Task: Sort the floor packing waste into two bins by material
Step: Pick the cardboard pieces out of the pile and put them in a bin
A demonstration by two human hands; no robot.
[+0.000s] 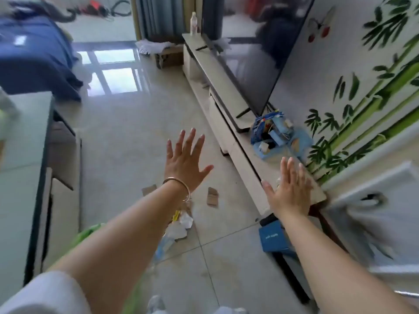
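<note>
Pale tiled floor [127, 141] carries cardboard scraps [212, 197], crumpled white wrappers [179, 227] and a blue box [273, 239].

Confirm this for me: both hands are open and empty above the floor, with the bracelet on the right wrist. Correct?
One slip: in the head view the bracelet sits on the left wrist, not the right. The left hand and right hand are indeed open and empty above the floor.

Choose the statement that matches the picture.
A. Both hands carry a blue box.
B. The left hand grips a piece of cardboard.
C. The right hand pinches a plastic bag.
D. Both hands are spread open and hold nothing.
D: the left hand and the right hand are held out with fingers straight and spread, while the cardboard pieces and crumpled plastic wrapping lie untouched on the floor.
</note>
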